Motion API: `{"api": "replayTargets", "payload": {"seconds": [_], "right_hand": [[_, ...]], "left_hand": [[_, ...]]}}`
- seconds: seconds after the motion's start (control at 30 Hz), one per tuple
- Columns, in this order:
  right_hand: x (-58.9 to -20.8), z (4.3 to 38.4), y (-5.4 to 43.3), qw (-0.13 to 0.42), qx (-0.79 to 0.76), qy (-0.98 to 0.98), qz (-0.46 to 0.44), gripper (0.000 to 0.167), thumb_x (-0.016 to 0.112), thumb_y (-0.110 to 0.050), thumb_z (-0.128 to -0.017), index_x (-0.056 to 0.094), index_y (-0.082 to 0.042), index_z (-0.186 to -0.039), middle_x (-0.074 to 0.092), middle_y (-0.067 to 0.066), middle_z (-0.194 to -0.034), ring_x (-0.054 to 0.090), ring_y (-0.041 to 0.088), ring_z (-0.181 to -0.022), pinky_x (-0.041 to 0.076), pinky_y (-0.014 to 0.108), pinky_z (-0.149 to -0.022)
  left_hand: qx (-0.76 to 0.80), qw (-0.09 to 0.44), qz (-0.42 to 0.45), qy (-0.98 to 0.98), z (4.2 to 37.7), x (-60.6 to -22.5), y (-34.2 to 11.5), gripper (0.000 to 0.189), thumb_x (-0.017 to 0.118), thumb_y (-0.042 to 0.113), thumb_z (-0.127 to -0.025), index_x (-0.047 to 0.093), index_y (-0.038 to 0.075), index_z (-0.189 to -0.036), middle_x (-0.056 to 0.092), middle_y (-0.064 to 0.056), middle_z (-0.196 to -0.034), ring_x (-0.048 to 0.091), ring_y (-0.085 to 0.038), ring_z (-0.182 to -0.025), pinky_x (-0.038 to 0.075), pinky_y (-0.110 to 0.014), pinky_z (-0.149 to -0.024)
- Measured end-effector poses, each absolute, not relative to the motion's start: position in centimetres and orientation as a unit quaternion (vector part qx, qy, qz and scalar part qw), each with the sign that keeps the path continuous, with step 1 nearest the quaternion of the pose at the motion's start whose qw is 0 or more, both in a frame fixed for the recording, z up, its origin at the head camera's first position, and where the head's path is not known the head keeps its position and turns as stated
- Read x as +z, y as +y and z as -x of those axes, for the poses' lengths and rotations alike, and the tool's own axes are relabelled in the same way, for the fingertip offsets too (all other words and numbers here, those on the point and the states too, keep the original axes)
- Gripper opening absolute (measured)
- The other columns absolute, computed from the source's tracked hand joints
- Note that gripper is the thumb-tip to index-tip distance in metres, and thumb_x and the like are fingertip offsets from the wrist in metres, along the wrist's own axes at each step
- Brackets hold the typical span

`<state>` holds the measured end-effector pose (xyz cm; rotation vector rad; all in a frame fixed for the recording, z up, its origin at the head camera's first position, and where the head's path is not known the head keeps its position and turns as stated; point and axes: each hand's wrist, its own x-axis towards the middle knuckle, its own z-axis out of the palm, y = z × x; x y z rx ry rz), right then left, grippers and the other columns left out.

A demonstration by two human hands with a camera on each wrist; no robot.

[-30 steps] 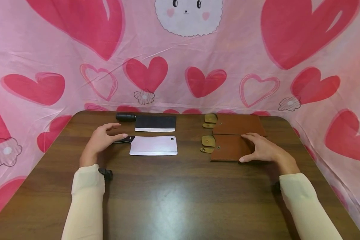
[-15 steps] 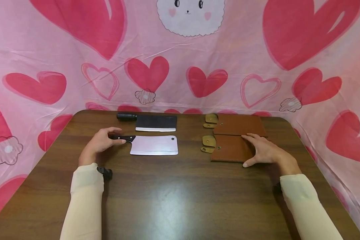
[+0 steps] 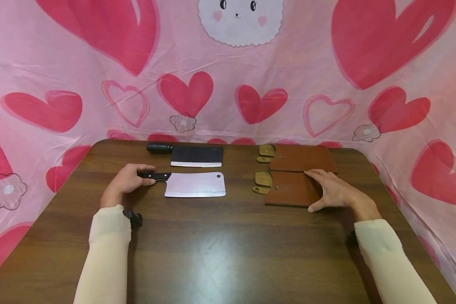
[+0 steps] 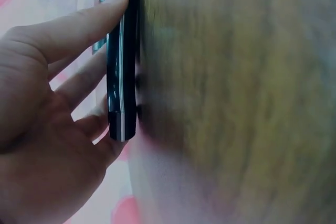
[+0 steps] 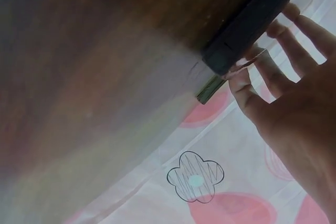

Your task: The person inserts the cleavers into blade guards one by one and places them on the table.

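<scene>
In the head view, my left hand [image 3: 128,182] holds the black handle [image 3: 156,176] of a silver-bladed cleaver [image 3: 195,184] lying on the table. The left wrist view shows the thumb against one side of that handle [image 4: 122,66] and the fingers behind it. On the right, my right hand [image 3: 336,193] spans the nearer brown leather knife sheath [image 3: 289,188], thumb at its front edge and fingers at its back edge. Its right end is hidden under the palm. In the right wrist view, the fingers [image 5: 273,74] meet the sheath's dark edge.
Behind the silver cleaver lies a dark-bladed cleaver [image 3: 197,155] with a black handle. A second brown leather sheath [image 3: 304,157] lies behind the gripped one, its olive strap facing left. The wooden table [image 3: 220,249] ends at a pink heart-printed cloth [image 3: 228,63].
My left thumb and fingers have closed onto the cleaver's handle. The right thumb has moved to the sheath's front edge, and that sheath has shifted very slightly left.
</scene>
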<state>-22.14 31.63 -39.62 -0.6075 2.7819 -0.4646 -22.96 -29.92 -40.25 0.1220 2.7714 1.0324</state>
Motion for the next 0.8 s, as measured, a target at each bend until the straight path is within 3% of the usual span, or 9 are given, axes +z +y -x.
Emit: {"api": "replayTargets", "payload": {"seconds": [0.5,0.8], "right_hand": [[-39.21,22.80,30.95,0.126,-0.137,0.957,0.220,0.121,0.089,-0.063,-0.062,0.037,0.000,-0.151,0.036,0.025,-0.148,0.035,0.048,-0.134,0.040,0.070,-0.097],[-39.81,22.80,31.02,0.108,-0.140,0.957,0.232,0.120,0.088,-0.063,-0.064,0.036,0.000,-0.152,0.034,0.026,-0.153,0.033,0.053,-0.136,0.036,0.073,-0.099]], "left_hand": [[0.333,0.090,-0.066,0.936,23.16,-40.09,-29.55,0.030,0.078,0.011,-0.089,0.072,0.000,-0.117,0.065,-0.020,-0.105,0.050,-0.039,-0.101,0.040,-0.056,-0.090],[0.348,0.081,-0.054,0.933,23.19,-40.09,-29.57,0.034,0.075,0.013,-0.092,0.071,0.000,-0.124,0.066,-0.023,-0.115,0.051,-0.039,-0.105,0.039,-0.059,-0.097]]}}
